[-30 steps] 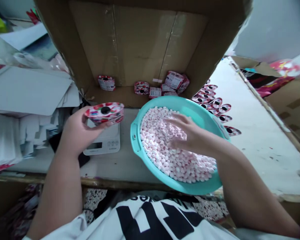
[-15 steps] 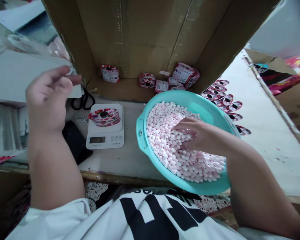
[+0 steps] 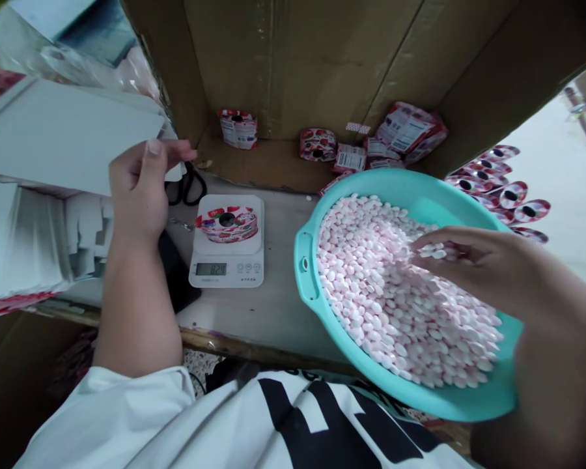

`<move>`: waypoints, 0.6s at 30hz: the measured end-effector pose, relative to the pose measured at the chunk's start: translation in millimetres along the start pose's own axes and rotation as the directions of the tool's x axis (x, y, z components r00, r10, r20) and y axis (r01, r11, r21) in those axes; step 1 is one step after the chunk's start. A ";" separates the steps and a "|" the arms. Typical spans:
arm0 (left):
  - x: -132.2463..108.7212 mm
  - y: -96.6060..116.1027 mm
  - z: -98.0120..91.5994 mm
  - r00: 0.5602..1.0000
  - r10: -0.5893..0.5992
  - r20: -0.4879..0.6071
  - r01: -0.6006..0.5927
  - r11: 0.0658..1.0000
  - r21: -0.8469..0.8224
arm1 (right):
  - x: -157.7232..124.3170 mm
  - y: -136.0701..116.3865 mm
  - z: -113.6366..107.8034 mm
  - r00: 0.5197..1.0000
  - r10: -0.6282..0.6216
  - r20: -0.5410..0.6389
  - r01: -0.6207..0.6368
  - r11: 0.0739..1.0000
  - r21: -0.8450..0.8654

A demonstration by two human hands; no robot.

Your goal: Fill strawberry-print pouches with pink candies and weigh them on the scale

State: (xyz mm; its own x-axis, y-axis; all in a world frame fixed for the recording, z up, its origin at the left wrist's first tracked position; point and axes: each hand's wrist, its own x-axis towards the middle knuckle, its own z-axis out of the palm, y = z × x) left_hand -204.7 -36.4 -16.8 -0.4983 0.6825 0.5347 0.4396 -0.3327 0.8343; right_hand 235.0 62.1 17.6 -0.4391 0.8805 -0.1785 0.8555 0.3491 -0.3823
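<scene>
My right hand (image 3: 488,260) is over the turquoise basin (image 3: 306,260), its fingers curled around a few white tablet-shaped candies (image 3: 439,253). Many more pale candies (image 3: 371,293) fill the basin below it. My left hand (image 3: 141,185) is raised left of the kitchen scale (image 3: 227,277), fingers loosely bent and apart, with nothing visible in them. On the scale stands a red-and-white printed pouch (image 3: 229,233) with a dark opening on top. The display shows digits that look like 829; a decimal point cannot be made out.
Behind the scale, a cardboard box (image 3: 293,71) on its side holds several printed packets (image 3: 405,127). More pouches (image 3: 493,179) stand to the right. Scissors (image 3: 193,185) and a dark flat object (image 3: 178,273) lie beside my left arm. White cartons (image 3: 73,133) are at the left.
My right hand has come up from within the candies, taking a few. The scale's reading has changed to a higher one. My left hand stays raised, its fingers turned. The view has shifted.
</scene>
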 end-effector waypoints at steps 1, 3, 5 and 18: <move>-0.2 1.8 0.1 1.000 -0.006 0.008 0.006 1.000 0.028 | -0.1 -1.4 -0.6 0.999 0.015 -0.029 -0.015 1.000 -0.006; -1.4 5.0 0.5 1.000 -0.018 0.009 0.018 0.998 0.066 | -0.2 -4.3 -1.2 0.998 0.044 -0.046 -0.044 0.999 -0.014; -2.8 7.0 1.3 1.000 -0.021 0.012 0.020 0.998 0.067 | 0.0 -5.8 -0.4 0.997 0.035 -0.066 -0.035 0.999 0.015; -4.5 10.9 1.9 0.999 0.000 0.040 -0.008 0.978 0.209 | 5.3 4.9 10.9 0.919 -0.269 0.289 0.274 0.961 0.024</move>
State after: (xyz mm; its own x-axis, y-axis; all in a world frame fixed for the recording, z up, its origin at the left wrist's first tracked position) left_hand -196.2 -41.9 -10.4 -0.4684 0.7078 0.5288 0.5901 -0.1947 0.7835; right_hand 233.9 65.1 4.9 -0.7130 0.6222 -0.3232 0.6955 0.5692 -0.4386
